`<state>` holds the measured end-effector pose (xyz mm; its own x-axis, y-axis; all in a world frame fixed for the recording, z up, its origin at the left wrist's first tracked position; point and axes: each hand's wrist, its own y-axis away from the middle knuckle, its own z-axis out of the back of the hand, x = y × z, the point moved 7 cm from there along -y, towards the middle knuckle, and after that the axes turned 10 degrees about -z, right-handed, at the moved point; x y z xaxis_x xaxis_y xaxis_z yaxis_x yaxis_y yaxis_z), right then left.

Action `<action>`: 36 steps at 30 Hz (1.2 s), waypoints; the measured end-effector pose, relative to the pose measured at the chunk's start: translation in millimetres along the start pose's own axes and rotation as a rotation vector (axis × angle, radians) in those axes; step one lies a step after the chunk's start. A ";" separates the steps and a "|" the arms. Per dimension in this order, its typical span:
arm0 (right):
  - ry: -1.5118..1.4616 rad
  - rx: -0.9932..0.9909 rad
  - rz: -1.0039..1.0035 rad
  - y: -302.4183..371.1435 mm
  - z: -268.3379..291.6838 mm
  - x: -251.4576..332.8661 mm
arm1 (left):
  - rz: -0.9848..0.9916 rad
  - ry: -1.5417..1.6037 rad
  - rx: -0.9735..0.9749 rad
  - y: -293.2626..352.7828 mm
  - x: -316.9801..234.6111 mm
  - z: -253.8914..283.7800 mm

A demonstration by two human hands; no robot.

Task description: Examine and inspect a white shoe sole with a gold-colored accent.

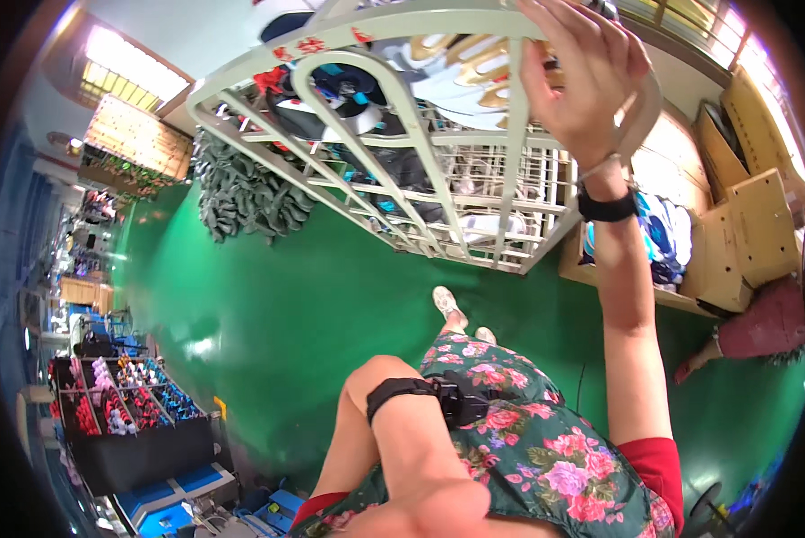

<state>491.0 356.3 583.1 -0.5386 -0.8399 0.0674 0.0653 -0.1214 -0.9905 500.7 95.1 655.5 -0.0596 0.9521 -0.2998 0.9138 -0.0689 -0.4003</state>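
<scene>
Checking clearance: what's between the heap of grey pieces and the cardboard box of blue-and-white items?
Head view: the loaded cream metal-barred rack stands between the grey heap and the cardboard box.

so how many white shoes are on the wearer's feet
2. One white shoe is on the green floor, near the pale rack; the other is nearer the body, to the right, partly hidden by the floral garment.

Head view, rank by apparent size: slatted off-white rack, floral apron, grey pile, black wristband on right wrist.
1. Slatted off-white rack
2. Floral apron
3. Grey pile
4. Black wristband
</scene>
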 end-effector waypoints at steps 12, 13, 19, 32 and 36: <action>-0.383 -0.318 0.023 0.1 -8.9 0.8 | 0.132 -0.555 1.235 -5.4 31.6 4.3; -0.355 -0.315 0.026 1.9 -15.3 1.1 | 0.149 -0.457 1.198 -11.8 30.4 8.3; -0.366 -0.327 -0.022 10.8 -6.5 -22.9 | 0.250 -0.145 1.076 -16.1 28.4 20.7; -0.339 -0.274 -0.083 3.3 -2.5 -5.5 | 0.376 -0.024 1.343 -29.0 15.8 31.5; -0.361 -0.284 -0.107 7.0 -9.4 -15.2 | 0.403 -0.146 1.280 -2.4 56.5 22.2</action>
<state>491.7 373.1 574.1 -0.1999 -0.9670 0.1582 -0.2337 -0.1097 -0.9661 486.2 142.4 620.3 0.0069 0.7655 -0.6434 -0.1307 -0.6372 -0.7595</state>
